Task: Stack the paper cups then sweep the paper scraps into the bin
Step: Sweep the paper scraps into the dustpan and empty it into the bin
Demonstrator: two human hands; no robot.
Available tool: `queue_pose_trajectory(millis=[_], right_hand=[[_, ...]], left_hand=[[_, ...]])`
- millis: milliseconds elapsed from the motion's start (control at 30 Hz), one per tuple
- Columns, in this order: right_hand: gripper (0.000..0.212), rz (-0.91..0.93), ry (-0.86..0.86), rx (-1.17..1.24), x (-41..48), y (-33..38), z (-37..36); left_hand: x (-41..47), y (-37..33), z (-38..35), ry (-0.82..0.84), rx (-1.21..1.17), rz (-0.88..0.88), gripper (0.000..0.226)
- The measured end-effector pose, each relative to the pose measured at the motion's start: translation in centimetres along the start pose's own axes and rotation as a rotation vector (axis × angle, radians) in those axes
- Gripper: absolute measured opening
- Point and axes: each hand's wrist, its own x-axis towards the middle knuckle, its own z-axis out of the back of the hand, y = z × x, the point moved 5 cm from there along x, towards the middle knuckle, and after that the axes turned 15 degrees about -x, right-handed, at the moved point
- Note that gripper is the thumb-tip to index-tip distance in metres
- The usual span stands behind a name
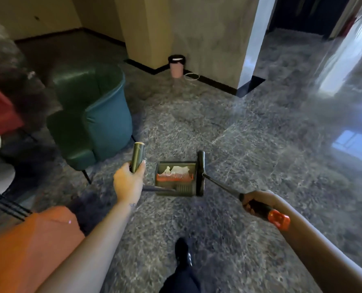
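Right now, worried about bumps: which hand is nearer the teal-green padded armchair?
Left. The left hand is just right of the armchair; the right hand is farther right, beyond the dark dustpan.

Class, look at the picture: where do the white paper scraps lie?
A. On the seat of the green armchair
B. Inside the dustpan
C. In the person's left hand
B: the paper scraps lie inside the dustpan, while the left hand grips only the dustpan handle and the right hand grips the broom handle.
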Motion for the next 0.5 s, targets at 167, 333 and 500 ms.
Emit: queue_pose_trajectory(millis=[167, 333, 500], right_hand=[[0.018, 0.003, 0.001, -0.109, 14.0, 13.2, 0.7], [0.022, 0.056, -0.038, -0.154, 24.1, 28.7, 1.1], [0.018, 0.107, -0.044, -0.239, 33.2, 43.4, 1.9]], left_hand=[[15.7, 0.9, -9.8, 0.027, 0.033, -0.018, 0.034], [32.5, -1.3, -17.9, 0.034, 0.062, -0.034, 0.033], [48.4, -3.0, -24.8, 0.024, 0.070, -0.025, 0.037]])
